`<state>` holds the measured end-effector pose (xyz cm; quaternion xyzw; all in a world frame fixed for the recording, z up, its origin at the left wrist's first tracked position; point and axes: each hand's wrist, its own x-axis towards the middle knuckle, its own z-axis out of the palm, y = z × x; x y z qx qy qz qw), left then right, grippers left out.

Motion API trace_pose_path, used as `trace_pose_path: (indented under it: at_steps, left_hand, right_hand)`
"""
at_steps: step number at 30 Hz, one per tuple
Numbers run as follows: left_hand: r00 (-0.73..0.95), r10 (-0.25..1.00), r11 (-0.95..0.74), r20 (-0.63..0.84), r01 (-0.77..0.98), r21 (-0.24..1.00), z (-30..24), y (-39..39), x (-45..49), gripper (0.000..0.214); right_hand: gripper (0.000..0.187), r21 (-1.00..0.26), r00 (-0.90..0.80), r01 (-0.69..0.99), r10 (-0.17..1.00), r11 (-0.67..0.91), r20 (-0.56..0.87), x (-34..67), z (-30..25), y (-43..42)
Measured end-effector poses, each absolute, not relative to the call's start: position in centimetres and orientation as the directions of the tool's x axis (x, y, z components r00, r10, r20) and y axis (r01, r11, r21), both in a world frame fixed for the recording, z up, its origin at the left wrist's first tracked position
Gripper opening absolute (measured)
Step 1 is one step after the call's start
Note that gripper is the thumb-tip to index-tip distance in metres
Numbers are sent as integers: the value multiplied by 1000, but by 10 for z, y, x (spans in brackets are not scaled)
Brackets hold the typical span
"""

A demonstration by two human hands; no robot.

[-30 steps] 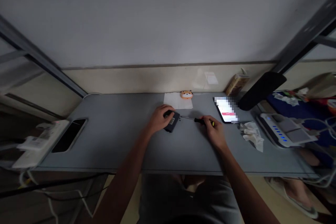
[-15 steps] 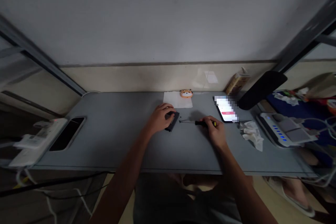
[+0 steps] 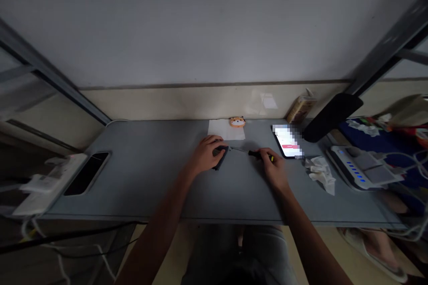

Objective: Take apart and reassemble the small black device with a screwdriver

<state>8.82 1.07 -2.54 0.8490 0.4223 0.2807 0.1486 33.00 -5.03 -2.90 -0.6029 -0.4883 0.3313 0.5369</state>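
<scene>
On the grey desk (image 3: 154,164), my left hand (image 3: 209,153) is closed around a small dark boxy object (image 3: 219,160), whose kind I cannot make out; the fingers cover part of it. My right hand (image 3: 274,167) grips the black and yellow handle of a screwdriver (image 3: 254,153). The thin metal shaft points left, and its tip lies close to the right upper edge of the dark object. Whether the tip touches it I cannot tell. Behind the hands is a white sheet of paper (image 3: 219,129) with an orange animal-faced item (image 3: 237,122) on it.
A lit phone (image 3: 288,142), crumpled tissue (image 3: 320,171), a black cylinder (image 3: 331,118) and a carton (image 3: 301,107) stand or lie to the right. Further right sits a white charging station (image 3: 354,169). At left are a dark-screened phone (image 3: 87,173) and a white power strip (image 3: 43,196).
The screwdriver's tip has moved slightly up and away from me, toward the dark object's upper right edge. Both hands keep their holds. The view has shifted a little.
</scene>
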Motion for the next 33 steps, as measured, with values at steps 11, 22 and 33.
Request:
trace_pose_path:
  at_steps: [11, 22, 33]
  left_hand:
    - [435, 854, -520, 284, 714, 470, -22, 5, 97, 24]
    - [473, 814, -580, 336, 687, 437, -25, 4, 106, 17]
    - [358, 870, -486, 339, 740, 465, -24, 25, 95, 16]
  right_hand:
    - [45, -974, 270, 215, 954, 77, 134, 330, -27, -52]
    - [51, -993, 294, 103, 951, 66, 94, 335, -23, -54]
    - [56, -999, 365, -20, 931, 41, 31, 335, -29, -51]
